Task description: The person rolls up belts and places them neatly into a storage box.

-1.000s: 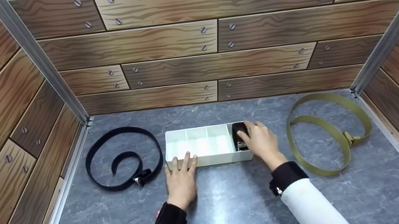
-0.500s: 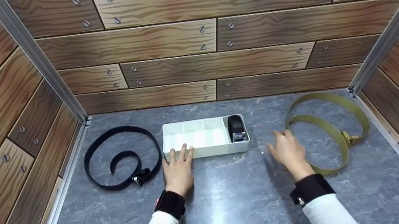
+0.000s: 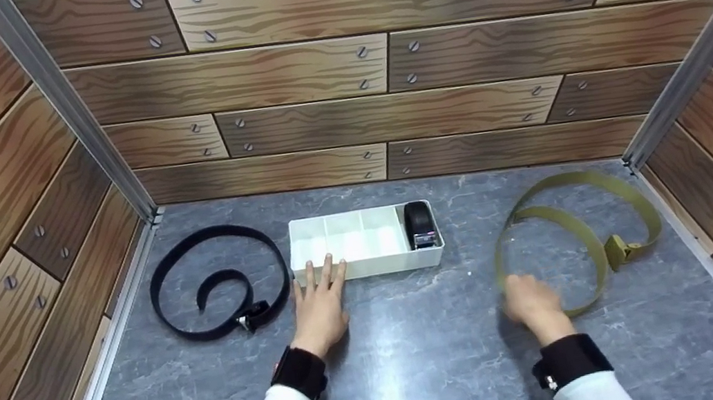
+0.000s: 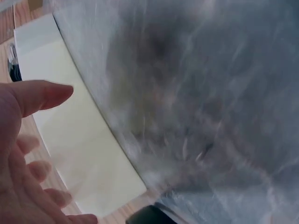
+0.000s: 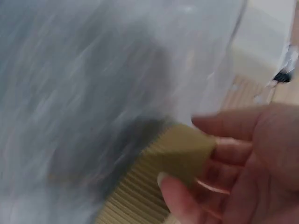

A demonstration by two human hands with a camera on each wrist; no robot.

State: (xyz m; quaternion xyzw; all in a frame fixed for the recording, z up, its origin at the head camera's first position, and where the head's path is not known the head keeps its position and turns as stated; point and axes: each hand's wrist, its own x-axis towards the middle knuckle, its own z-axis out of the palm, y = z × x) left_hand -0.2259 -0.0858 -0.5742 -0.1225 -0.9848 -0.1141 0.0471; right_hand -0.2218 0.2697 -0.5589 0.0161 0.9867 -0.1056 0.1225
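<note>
My right hand point(image 3: 532, 301) grips the near left part of an olive belt point(image 5: 145, 186), pinching its ribbed strap between thumb and fingers. The belt lies in a loose loop at the right, its olive buckle point(image 3: 615, 252) on the far side of the loop from that hand. With fingers spread and straight, my left hand point(image 3: 320, 313) touches the front wall of a white divided tray point(image 3: 386, 265). In the tray's rightmost compartment stands a rolled black belt point(image 3: 418, 219), silver buckle toward me. The three other compartments hold nothing visible.
A second black belt point(image 3: 215, 333) lies loosely coiled on the grey marbled surface point(image 3: 407, 360), left of the tray. Wood-patterned walls point(image 3: 317, 122) enclose the back and both sides, with metal corner posts point(image 3: 76, 114) between them.
My right hand has left the rolled black belt in the tray, moved right and toward me, and taken hold of the olive belt, whose loop has shifted. The tray has slid slightly away.
</note>
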